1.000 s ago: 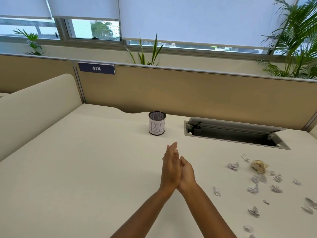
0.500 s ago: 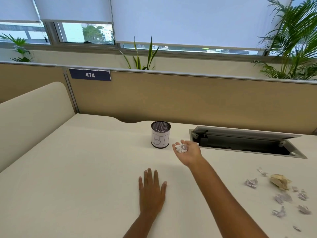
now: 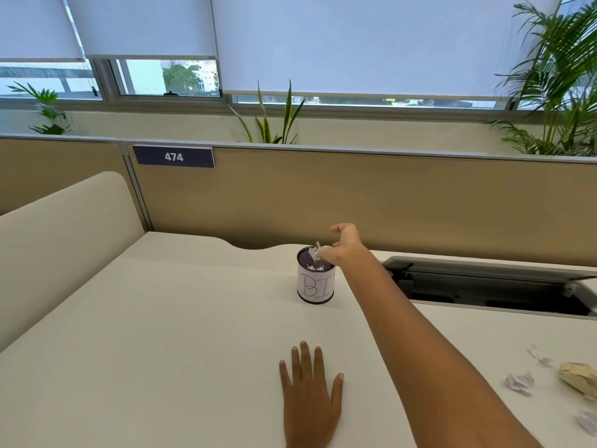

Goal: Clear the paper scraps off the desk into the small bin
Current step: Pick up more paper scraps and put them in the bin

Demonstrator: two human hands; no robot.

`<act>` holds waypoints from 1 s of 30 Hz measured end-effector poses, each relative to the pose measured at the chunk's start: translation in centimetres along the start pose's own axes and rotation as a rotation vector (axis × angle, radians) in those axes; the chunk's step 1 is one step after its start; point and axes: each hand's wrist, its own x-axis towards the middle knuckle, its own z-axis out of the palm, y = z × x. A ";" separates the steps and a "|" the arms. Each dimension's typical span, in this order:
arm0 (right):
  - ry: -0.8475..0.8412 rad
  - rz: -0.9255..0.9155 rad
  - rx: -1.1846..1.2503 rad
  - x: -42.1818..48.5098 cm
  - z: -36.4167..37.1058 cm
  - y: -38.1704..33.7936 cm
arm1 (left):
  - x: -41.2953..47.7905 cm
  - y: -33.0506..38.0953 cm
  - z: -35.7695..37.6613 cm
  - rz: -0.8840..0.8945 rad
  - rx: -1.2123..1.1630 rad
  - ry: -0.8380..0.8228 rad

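A small cylindrical bin (image 3: 316,283) stands upright a little above the middle of the frame on the cream desk (image 3: 161,334), its dark mesh top showing above a white wrap with "BI" handwritten on it. The right hand (image 3: 343,245) reaches in from the lower right, arm stretched across the desk, and hovers at the bin's right rim with the thumb lifted and the fingers (image 3: 325,253) spread loosely downward; the hand is open, and white paper scraps (image 3: 314,253) sit at the fingertips just over the mouth of the bin, though motion blur makes it impossible to tell whether any piece is still pinched or already loose. More white bits lie inside the bin against the mesh. The left hand (image 3: 310,394) rests flat, palm down, at the bottom centre of the frame, fingers extended and slightly fanned, holding nothing, well apart from the bin. At the lower right edge, loose scraps (image 3: 520,384) lie on the desk: a crumpled white piece, a thinner white strip above it, another white piece cut by the frame edge below, and a larger tan crumpled wad (image 3: 580,378) just right of them. Right of the bin, a recessed cable tray (image 3: 484,287) with its grey lid raised is set into the desk. A tan partition (image 3: 355,195) runs behind, carrying a navy label (image 3: 173,156) reading 474 at the upper left, with plants and blinds beyond
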 end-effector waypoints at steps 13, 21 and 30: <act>-0.009 -0.339 -0.586 -2.9 -11.8 3.5 | -0.8 0.6 -0.6 0.041 0.016 0.028; 0.068 -0.607 -1.396 -6.9 -21.2 10.7 | -3.8 4.5 -0.5 0.109 0.052 -0.079; -0.018 -0.634 -1.644 -11.6 -26.0 10.0 | -7.9 7.8 -0.4 0.237 0.008 -0.161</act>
